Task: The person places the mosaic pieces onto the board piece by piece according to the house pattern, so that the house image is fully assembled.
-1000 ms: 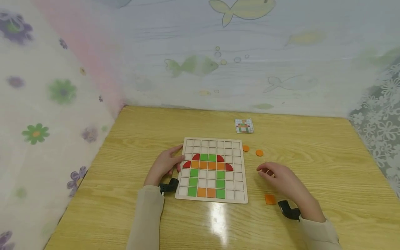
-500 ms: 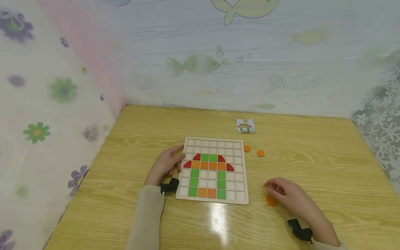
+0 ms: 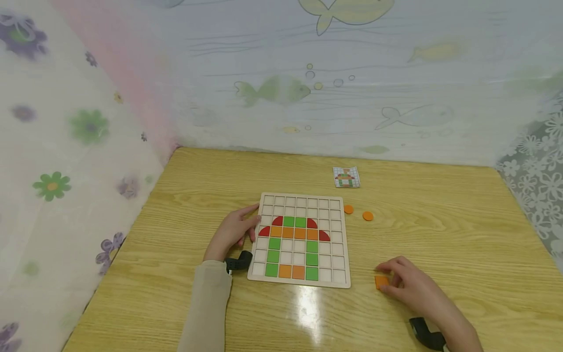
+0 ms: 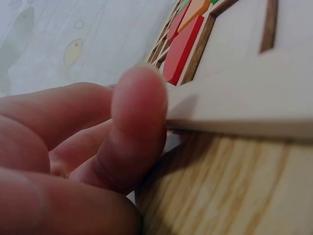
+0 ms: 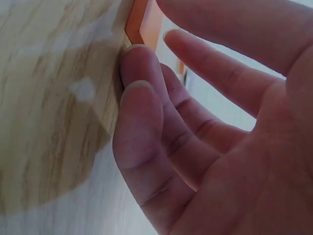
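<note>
A pale wooden grid board (image 3: 338, 244) lies on the table with red, green and orange pieces in several of its cells. My left hand (image 3: 230, 233) rests against the board's left edge; in the left wrist view a fingertip (image 4: 139, 98) touches its side. To the right of the board, my right hand (image 3: 413, 283) is over an orange square tile (image 3: 380, 282) lying on the table. Its thumb touches the tile, while the other fingers are bent loosely around it. The right wrist view shows the orange tile (image 5: 146, 22) only in part.
Two orange round pieces (image 3: 367, 216) lie right of the board's upper corner. Behind the board is a small picture card (image 3: 346, 177) showing a coloured grid pattern. Painted walls (image 3: 211, 78) stand behind and left of the wooden table (image 3: 198, 181).
My right hand has come down toward the near right, from beside the board to the orange square tile. The left hand stays at the board's edge.
</note>
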The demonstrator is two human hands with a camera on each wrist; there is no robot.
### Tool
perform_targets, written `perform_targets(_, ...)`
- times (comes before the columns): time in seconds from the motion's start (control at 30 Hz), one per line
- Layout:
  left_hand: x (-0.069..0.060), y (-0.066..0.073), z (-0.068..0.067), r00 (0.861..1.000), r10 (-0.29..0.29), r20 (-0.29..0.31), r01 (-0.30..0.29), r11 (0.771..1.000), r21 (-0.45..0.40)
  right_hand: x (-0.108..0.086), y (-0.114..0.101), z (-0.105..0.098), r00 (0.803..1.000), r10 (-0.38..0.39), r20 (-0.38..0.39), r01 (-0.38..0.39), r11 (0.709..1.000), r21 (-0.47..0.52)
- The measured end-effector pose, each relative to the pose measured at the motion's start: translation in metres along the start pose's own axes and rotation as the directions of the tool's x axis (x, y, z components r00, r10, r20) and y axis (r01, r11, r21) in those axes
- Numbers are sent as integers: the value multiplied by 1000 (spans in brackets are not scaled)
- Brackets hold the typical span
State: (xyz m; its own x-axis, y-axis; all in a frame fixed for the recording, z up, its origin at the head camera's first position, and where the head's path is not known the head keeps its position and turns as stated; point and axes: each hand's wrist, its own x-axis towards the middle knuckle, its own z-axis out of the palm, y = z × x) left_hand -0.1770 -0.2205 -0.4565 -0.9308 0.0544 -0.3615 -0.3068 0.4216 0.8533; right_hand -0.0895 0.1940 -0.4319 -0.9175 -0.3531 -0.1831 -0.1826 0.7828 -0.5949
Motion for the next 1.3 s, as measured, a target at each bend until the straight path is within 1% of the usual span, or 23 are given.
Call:
perform_targets(0.17, -1, -2, -1, 1000, 5, -9, -5, 1000, 4, 0, 1, 4, 1000, -9, -10, 9, 999, -32)
perform_targets(0.3, -2, -3, -1, 1000, 6, -14, -6, 1000, 2, 1, 0, 6, 1000, -17, -17, 16, 999, -35)
perform_targets(0.43, -2, -3, -1, 1000, 2, -12, -2, 1000, 0, 0, 0, 6, 999, -36, -26, 35, 998, -46)
perform_targets(0.57, -2, -1, 0, 1000, -5, -10, 5, 1000, 3, -1, 2, 6, 999, -39, -38, 36, 998, -58)
perform_targets(0.67, 0, -1, 0, 1000, 0, -9, 0, 1000, 13, -1, 3, 6, 999, -30, -39, 28, 998, -56)
perform_targets(1.07, 3, -2, 2, 1000, 6, -19, -5, 999, 36, -2, 6, 5, 997, -61, -41, 59, 998, -36)
perform_targets(1.3, 2, -1, 2, 1000, -1, -21, 2, 999, 34, -2, 6, 6, 998, -61, -20, 59, 995, -86)
